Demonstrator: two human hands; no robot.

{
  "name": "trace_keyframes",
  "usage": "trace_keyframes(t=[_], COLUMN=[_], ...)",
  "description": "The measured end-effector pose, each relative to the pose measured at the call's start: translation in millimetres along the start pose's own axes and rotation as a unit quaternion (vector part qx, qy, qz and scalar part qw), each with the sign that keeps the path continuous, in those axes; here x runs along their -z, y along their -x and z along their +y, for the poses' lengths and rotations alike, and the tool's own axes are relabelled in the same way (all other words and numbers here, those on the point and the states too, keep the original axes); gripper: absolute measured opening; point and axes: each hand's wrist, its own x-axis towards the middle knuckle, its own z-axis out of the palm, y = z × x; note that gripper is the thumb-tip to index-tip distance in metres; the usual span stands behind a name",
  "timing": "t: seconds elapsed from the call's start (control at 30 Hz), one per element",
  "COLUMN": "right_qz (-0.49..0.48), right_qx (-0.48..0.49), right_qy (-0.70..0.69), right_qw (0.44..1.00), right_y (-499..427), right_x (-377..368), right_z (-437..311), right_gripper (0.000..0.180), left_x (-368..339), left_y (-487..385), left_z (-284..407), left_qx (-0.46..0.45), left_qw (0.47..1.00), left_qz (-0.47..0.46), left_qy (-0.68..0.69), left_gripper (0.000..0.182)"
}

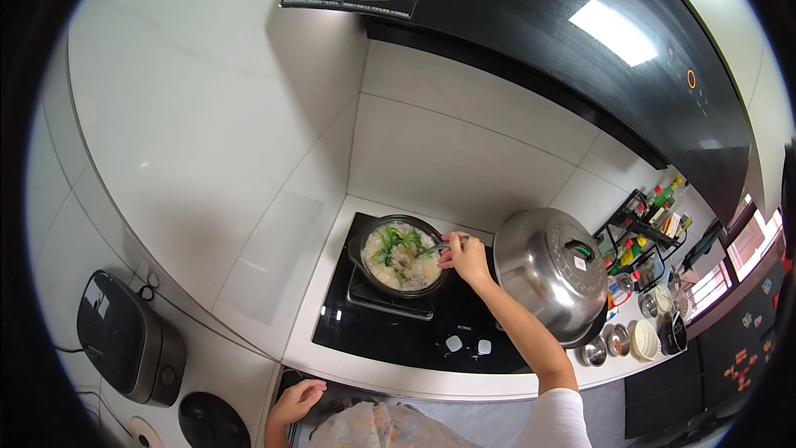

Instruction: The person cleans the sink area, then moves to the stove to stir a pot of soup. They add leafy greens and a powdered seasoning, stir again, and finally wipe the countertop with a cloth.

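Note:
A dark clay pot [359, 254] stands on the left burner of the black glass gas hob [398, 348]. Pale porridge with rice grains and minced bits fills it, and green leafy vegetables [392, 239] lie on top. My right hand [461, 256] grips the handle of a metal utensil [440, 247] over the pot's right rim; its lower end is among the greens, so its kind is hidden. My left hand [300, 399] hangs in front of the counter's edge at the lower left, fingers loosely curled, holding nothing.
A large pan with a domed steel lid [541, 267] stands right of the pot. Steel bowls [594, 351], a cream basket [645, 341] and a bottle rack [647, 224] are farther right. A rice cooker [127, 342] and a black round item [213, 421] sit left. The range hood [528, 18] overhangs.

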Motion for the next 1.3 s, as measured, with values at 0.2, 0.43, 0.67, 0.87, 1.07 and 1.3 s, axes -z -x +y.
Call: trace_keyframes(t=[0.2, 0.43, 0.67, 0.87, 1.07, 1.3], right_qz=[-0.013, -0.116, -0.052, 0.006, -0.033, -0.149], right_qx=[0.313, 0.424, 0.394, 0.23, 0.222, 0.425], right_qy=[0.273, 0.434, 0.354, 0.173, 0.177, 0.382], right_qw=[0.91, 0.786, 0.847, 0.958, 0.958, 0.807], right_y=[-4, 15, 46, 58, 62, 52], right_x=[-19, 12, 6, 8, 11, -5], right_z=[7, 36, 55, 48, 34, 25], right_gripper=[0.022, 0.024, 0.02, 0.016, 0.018, 0.028], left_x=[2, 4, 0, -5, -9, -8], left_y=[3, 11, 6, -5, -3, 2], left_z=[-4, -10, 1, 4, -2, -2], left_qx=[0.0, 0.008, 0.023, 0.007, 0.01, 0.006], left_qw=[1.0, 0.999, 1.0, 1.0, 1.0, 1.0], left_qz=[0.019, 0.042, 0.015, 0.004, 0.003, 0.015], left_qy=[0.009, 0.001, -0.002, -0.005, -0.011, -0.024], left_gripper=[0.026, 0.028, 0.028, 0.027, 0.026, 0.026])
